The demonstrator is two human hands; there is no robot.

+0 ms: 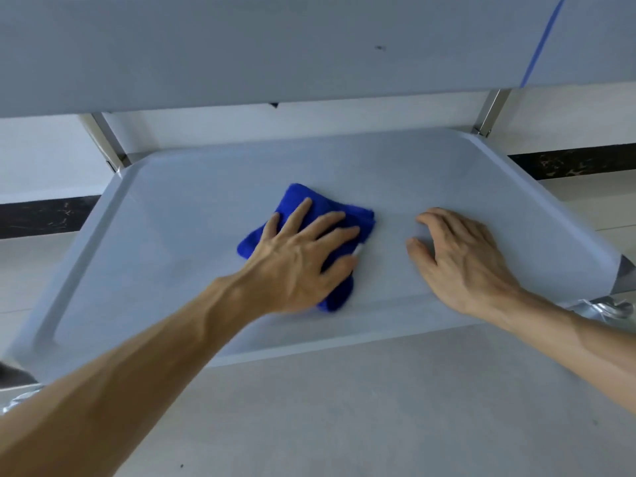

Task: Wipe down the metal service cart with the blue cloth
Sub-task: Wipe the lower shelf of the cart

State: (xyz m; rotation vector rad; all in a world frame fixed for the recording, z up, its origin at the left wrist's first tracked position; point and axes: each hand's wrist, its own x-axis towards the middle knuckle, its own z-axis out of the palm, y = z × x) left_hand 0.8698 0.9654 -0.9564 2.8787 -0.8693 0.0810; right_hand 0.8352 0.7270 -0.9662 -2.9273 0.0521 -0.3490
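Your left hand presses flat with spread fingers on the blue cloth, mid-shelf, just beside your right hand, which rests loosely curled, holding nothing; keep pressure even and overlap strokes toward the rims

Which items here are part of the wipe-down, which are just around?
In the job: blue cloth, left hand pressing it, cart's lower shelf, right hand resting on it.
Just around: upper shelf, blue tape strip, floor.
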